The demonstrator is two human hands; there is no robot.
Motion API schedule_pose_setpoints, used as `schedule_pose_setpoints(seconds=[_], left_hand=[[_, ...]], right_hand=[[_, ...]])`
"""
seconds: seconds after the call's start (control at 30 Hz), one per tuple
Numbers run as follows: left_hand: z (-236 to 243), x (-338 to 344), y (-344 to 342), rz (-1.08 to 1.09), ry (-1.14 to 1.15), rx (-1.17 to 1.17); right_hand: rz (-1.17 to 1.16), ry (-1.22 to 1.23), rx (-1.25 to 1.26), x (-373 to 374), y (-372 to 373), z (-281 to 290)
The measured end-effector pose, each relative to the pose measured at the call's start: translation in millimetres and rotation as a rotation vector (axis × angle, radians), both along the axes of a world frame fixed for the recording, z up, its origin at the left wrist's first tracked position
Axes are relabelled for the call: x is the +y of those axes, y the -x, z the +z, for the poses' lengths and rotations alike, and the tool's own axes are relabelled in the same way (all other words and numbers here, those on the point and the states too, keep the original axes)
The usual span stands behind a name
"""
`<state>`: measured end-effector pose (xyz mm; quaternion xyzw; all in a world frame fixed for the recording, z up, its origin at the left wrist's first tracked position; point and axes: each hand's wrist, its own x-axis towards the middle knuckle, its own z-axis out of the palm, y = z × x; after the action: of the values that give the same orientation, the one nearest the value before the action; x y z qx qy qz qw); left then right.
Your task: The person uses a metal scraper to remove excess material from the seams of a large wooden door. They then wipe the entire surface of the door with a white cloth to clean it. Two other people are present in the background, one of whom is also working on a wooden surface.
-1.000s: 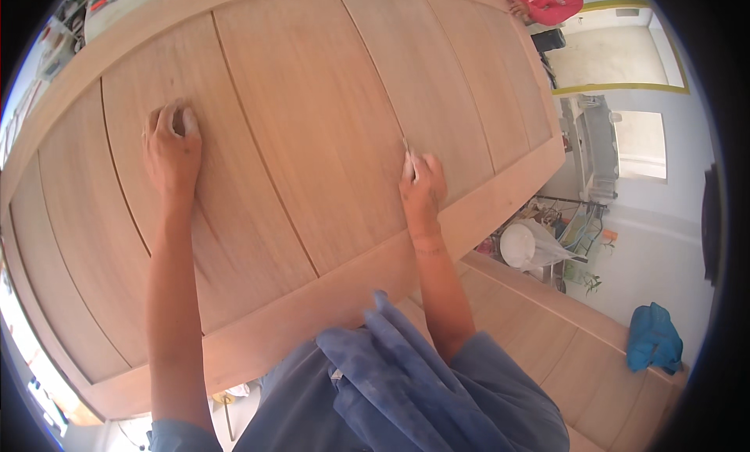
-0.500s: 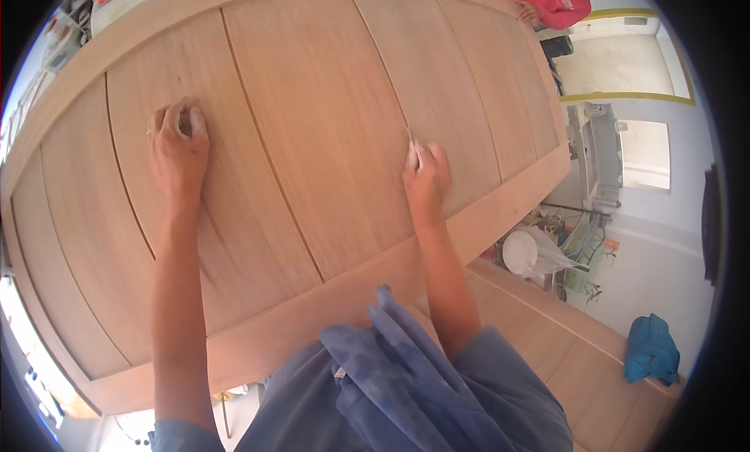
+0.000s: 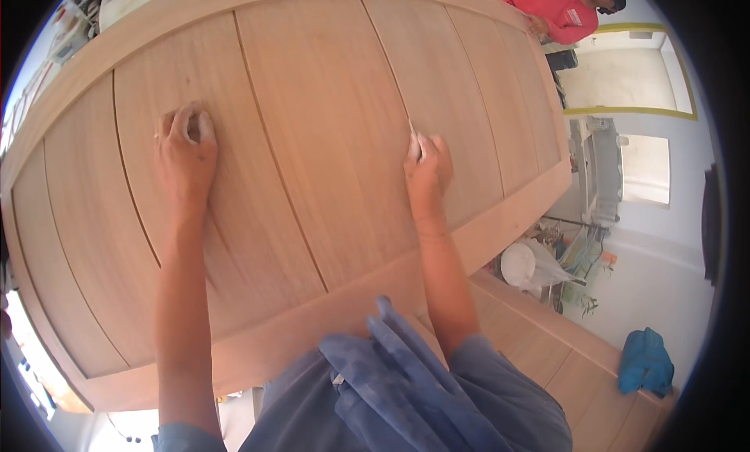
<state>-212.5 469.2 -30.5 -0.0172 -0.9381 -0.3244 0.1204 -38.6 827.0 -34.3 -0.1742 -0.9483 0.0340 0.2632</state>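
Observation:
A large reddish-brown wooden door panel [image 3: 312, 139] with narrow grooves between its boards lies flat before me. On a board at the left rests my left hand [image 3: 186, 151], its fingers curled in and dusty; whatever they may hold is hidden beneath them. Further right, my right hand [image 3: 428, 171] is closed in a pinch over one of the long grooves. From its fingertips a thin pale strip [image 3: 413, 128] points up along that groove; its kind is too small to tell.
Another person in a red shirt [image 3: 547, 7] stands at the far right corner, a hand on the panel's edge. A second wooden panel [image 3: 539, 350] lies lower right, with a blue cloth bundle [image 3: 646, 362] on it. A white round container [image 3: 517, 264] stands among clutter beyond.
My view has shifted slightly, and the other person shows more at the top right. Both my hands keep nearly the same places on the panel.

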Motion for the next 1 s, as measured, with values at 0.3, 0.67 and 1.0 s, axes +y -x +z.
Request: schedule_pose_setpoints(seconds=[0.3, 0.67, 1.0], left_hand=[[10.5, 6.7, -1.7, 0.013, -0.038, -0.035], [4.8, 10.4, 0.0, -0.012, -0.096, -0.014], [7.5, 4.0, -2.1, 0.029, -0.065, -0.014]], right_hand=[[0.11, 0.102, 0.19, 33.1, 139.6, -19.4], [0.108, 0.005, 0.135, 45.5, 193.3, -15.9], [-0.012, 0.125, -0.007, 16.4, 143.4, -11.0]])
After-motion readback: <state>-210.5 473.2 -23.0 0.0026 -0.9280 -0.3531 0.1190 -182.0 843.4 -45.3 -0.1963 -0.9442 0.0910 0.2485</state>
